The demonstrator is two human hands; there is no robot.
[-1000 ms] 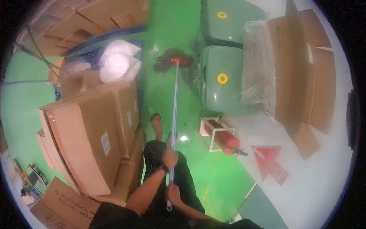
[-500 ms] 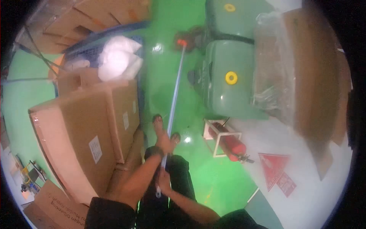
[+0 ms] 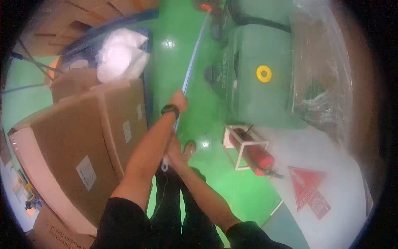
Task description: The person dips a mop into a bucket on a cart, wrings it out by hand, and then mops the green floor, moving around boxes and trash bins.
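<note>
Head view, looking down on a green floor (image 3: pixel 207 186). The left hand (image 3: pixel 179 101), with a dark watch (image 3: pixel 170 110) on its wrist, is closed round the mop handle (image 3: pixel 192 62), its arm stretched out towards 12 o'clock. The right hand (image 3: pixel 173 146) grips the same handle near its lower end, at 6 o'clock from the left hand and close to the body; the handle's end shows just below the fingers. The pale handle runs from the hands up towards 12 o'clock, leaning slightly to 1 o'clock. It ends at the red mop head (image 3: pixel 206 7), which is cut off by the top edge of the view. At 3 o'clock from the handle is a green bin (image 3: pixel 248 95) bearing a yellow disc (image 3: pixel 263 73); whether the mop head touches the bin cannot be told. At 3 o'clock from the bin lies crumpled clear plastic film (image 3: pixel 319 83). At 4 o'clock from the right hand a red fire extinguisher (image 3: pixel 253 152) sits in a white frame (image 3: pixel 228 139), with a red triangular sign (image 3: pixel 304 182) farther out along the same direction. At 9 o'clock from the hands stand stacked cardboard boxes (image 3: pixel 78 133) with white labels, and white bags (image 3: pixel 120 58) lie at 11 o'clock. One foot (image 3: pixel 189 147) shows just beside the right hand.
</note>
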